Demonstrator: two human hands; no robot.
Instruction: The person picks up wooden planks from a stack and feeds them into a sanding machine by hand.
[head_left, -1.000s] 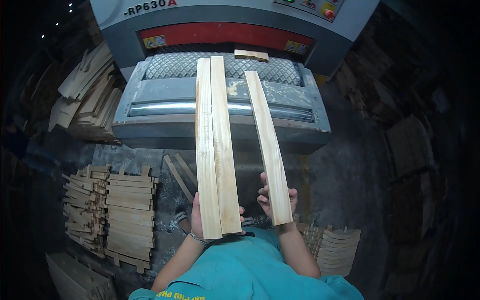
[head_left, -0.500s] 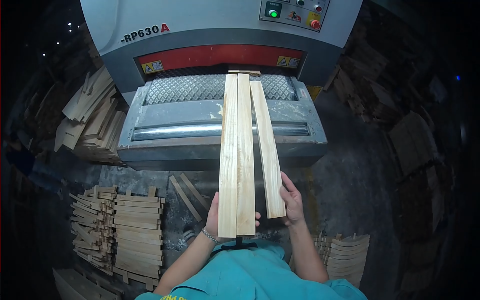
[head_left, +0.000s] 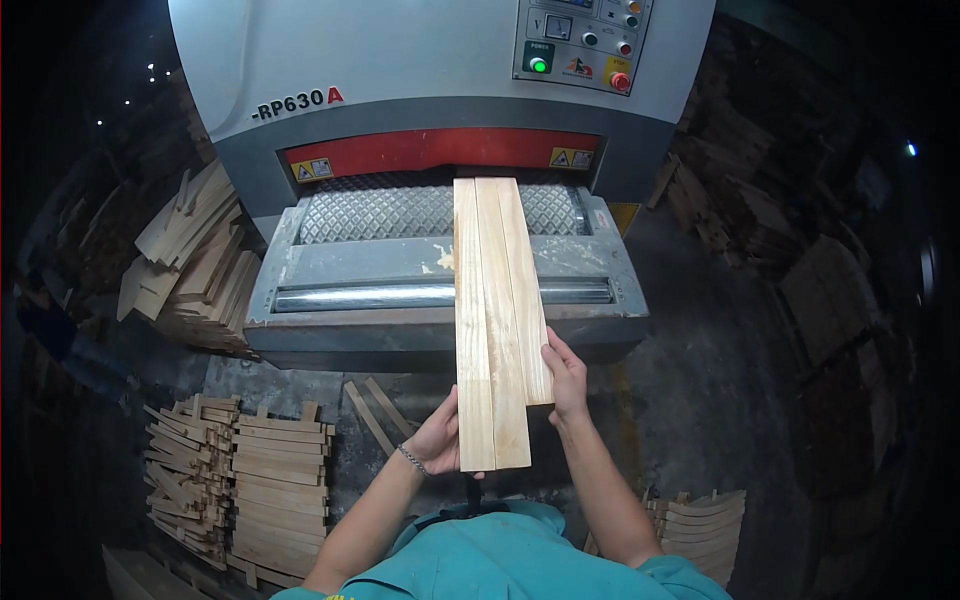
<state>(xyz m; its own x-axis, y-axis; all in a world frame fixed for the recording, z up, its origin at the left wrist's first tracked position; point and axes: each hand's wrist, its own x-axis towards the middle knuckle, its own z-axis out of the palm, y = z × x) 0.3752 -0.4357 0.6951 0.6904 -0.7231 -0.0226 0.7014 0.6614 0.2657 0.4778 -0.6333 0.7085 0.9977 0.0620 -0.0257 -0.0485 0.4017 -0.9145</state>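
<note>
Three long pale wooden strips lie side by side, their far ends over the textured feed belt (head_left: 380,213) of a grey machine (head_left: 420,70). My left hand (head_left: 437,437) is wrapped round the near end of the two left strips (head_left: 487,400), with its fingers mostly hidden beneath them. On the right edge of the shorter third strip (head_left: 522,300), my right hand (head_left: 566,378) grips near its lower end. This strip touches the other two and ends further from my body.
Stacked strips (head_left: 282,480) and a looser pile (head_left: 185,475) lie on the floor at left. Two loose strips (head_left: 372,415) are near my left hand. Curved pieces (head_left: 700,530) sit at lower right. More boards (head_left: 205,275) stand left of the machine, below its control panel (head_left: 583,45).
The right strip has moved left against the other two, closing the gap. The small piece at the machine's opening is no longer visible. The view has tilted up, showing more of the control panel.
</note>
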